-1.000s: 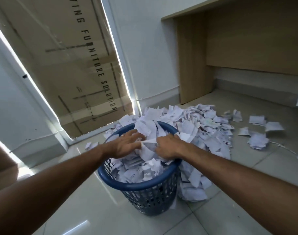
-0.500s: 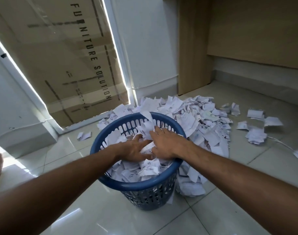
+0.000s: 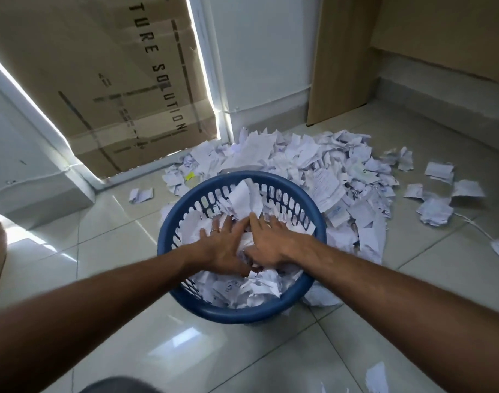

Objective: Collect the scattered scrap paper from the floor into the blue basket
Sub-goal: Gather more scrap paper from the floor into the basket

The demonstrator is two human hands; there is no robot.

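Note:
A round blue basket [image 3: 244,312] with slotted walls stands on the tiled floor, holding a heap of white scrap paper [image 3: 242,287]. Both hands are inside it, side by side. My left hand [image 3: 224,245], a ring on one finger, lies flat with spread fingers on the paper. My right hand [image 3: 271,242] presses down beside it, fingers straight. Behind and right of the basket lies a big pile of scrap paper [image 3: 322,171] on the floor.
Loose scraps [image 3: 435,208] lie scattered at the right, one [image 3: 140,194] at the left and one [image 3: 377,377] near me. A large cardboard box [image 3: 100,80] leans at the back left. A wooden desk panel [image 3: 341,58] stands at the back right.
Both hands have sunk deeper into the basket and flattened out on the paper, which now sits lower than the rim. My view has tilted further down.

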